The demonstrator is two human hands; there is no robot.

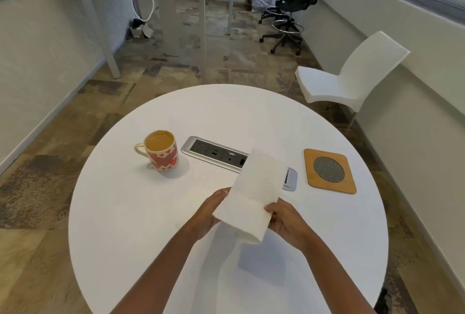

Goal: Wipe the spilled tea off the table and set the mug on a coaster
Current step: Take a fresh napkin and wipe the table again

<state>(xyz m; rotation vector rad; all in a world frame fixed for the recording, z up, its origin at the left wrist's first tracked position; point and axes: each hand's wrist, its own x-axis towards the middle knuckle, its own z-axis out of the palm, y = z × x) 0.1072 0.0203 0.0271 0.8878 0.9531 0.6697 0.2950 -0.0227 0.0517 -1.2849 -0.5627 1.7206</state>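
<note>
Both hands hover over the near middle of the round white table [151, 250], sharing a folded white paper towel [254, 193] held above the top: the left hand [210, 209] grips its left edge, fingers tucked behind the sheet, and the right hand [284, 220] pinches the right edge. Left of centre stands the heart-patterned mug [162, 153], full of milky tea, while the wooden coaster [329, 171] lies near the right edge, well apart, with the socket panel [216, 153] between them. Just beside the left hand, a faint pale stain [193, 199] shows on the tabletop.
</note>
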